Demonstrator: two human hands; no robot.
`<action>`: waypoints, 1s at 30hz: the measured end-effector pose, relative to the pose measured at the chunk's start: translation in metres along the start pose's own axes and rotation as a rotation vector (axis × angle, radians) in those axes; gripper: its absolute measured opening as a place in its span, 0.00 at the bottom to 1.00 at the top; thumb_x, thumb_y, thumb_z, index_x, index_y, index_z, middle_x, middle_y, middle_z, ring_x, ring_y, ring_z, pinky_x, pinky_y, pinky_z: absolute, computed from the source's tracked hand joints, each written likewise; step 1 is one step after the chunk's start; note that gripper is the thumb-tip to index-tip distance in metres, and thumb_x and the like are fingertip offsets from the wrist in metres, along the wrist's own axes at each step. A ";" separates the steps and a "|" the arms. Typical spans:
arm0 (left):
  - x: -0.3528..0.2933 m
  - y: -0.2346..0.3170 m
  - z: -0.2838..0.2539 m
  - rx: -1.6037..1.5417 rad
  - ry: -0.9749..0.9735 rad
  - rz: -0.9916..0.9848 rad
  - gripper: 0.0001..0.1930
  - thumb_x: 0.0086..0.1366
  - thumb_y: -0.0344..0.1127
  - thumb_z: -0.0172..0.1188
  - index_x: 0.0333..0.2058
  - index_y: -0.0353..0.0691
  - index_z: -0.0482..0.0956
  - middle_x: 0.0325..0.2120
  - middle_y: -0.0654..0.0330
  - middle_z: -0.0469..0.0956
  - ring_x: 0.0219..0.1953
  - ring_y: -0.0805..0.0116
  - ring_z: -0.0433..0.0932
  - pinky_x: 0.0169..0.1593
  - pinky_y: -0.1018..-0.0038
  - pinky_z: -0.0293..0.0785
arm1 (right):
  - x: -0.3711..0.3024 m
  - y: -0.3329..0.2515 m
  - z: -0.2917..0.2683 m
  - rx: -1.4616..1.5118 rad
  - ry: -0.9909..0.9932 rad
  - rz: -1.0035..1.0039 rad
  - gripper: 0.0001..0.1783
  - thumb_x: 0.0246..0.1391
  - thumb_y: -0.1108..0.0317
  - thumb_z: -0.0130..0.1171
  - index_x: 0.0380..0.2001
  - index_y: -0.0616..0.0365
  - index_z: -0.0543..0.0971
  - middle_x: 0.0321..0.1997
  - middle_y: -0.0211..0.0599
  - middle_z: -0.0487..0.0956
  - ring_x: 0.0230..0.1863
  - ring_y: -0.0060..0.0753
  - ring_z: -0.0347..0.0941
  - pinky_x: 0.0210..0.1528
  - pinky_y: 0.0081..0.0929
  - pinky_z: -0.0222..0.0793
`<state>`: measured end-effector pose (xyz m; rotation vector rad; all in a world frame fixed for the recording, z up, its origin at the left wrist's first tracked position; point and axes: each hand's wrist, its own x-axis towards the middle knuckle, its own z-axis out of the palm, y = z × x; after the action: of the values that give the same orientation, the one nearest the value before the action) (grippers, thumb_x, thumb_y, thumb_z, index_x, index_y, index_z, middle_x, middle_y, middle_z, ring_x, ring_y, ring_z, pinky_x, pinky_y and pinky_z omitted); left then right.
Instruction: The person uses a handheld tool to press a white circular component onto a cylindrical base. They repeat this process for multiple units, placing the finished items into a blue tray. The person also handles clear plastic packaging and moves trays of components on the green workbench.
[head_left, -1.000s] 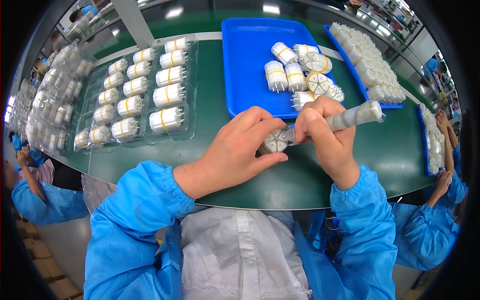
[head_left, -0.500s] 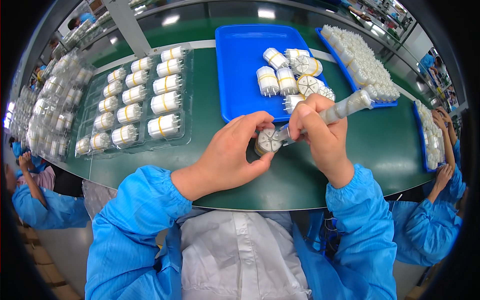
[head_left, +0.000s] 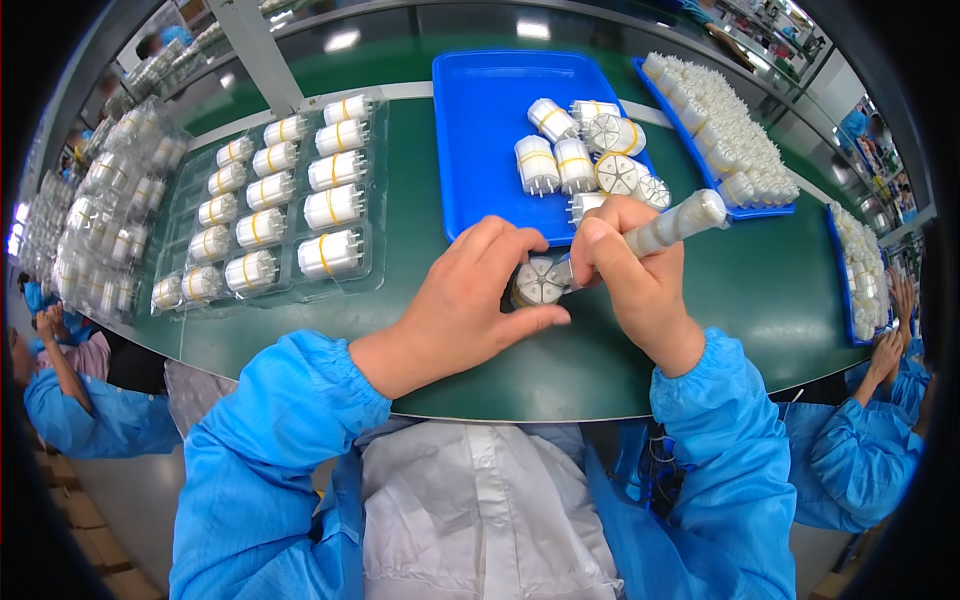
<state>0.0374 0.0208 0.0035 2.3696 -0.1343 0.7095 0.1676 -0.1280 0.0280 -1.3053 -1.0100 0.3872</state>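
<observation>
From here, the left hand's gripping a white cylinder over the green table; right hand's clutching a pale-handled tool (it's shifted slightly left since a moment ago).

White tool partly out of sight behind right fingers

From this standpoint, the wearer's creased white front panel shows a vertical buttoned placket. Left of the panel: a loose bright-blue left sleeve. Right of the panel: a matching right sleeve. Each sleeve terminates in a gathered cuff.
</observation>
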 end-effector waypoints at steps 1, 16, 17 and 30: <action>-0.002 -0.003 0.002 0.008 -0.018 -0.016 0.31 0.49 0.30 0.73 0.53 0.38 0.71 0.38 0.57 0.76 0.36 0.63 0.76 0.40 0.70 0.74 | 0.000 -0.001 0.001 0.013 0.009 0.019 0.14 0.63 0.69 0.54 0.21 0.57 0.71 0.20 0.27 0.74 0.22 0.14 0.66 0.25 0.19 0.62; -0.002 0.002 -0.001 -0.090 -0.053 -0.032 0.30 0.51 0.28 0.70 0.53 0.35 0.70 0.45 0.55 0.78 0.45 0.62 0.78 0.46 0.71 0.75 | 0.002 -0.001 -0.002 0.021 0.011 0.065 0.13 0.62 0.69 0.55 0.22 0.57 0.71 0.20 0.27 0.75 0.23 0.15 0.67 0.25 0.19 0.63; -0.001 0.003 -0.002 -0.056 -0.064 -0.025 0.30 0.51 0.28 0.71 0.53 0.35 0.70 0.44 0.55 0.78 0.45 0.62 0.78 0.45 0.71 0.75 | 0.002 -0.001 -0.002 0.015 0.005 0.042 0.13 0.62 0.69 0.55 0.22 0.57 0.71 0.20 0.27 0.75 0.23 0.15 0.67 0.25 0.19 0.63; -0.002 0.000 -0.001 -0.167 -0.081 -0.036 0.31 0.51 0.26 0.67 0.56 0.35 0.69 0.46 0.54 0.77 0.49 0.59 0.78 0.50 0.69 0.75 | 0.004 -0.007 -0.007 0.066 0.023 0.092 0.14 0.63 0.68 0.54 0.21 0.56 0.72 0.20 0.27 0.75 0.23 0.14 0.66 0.25 0.19 0.61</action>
<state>0.0350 0.0214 0.0030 2.2359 -0.1787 0.5626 0.1735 -0.1317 0.0359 -1.2972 -0.9128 0.4701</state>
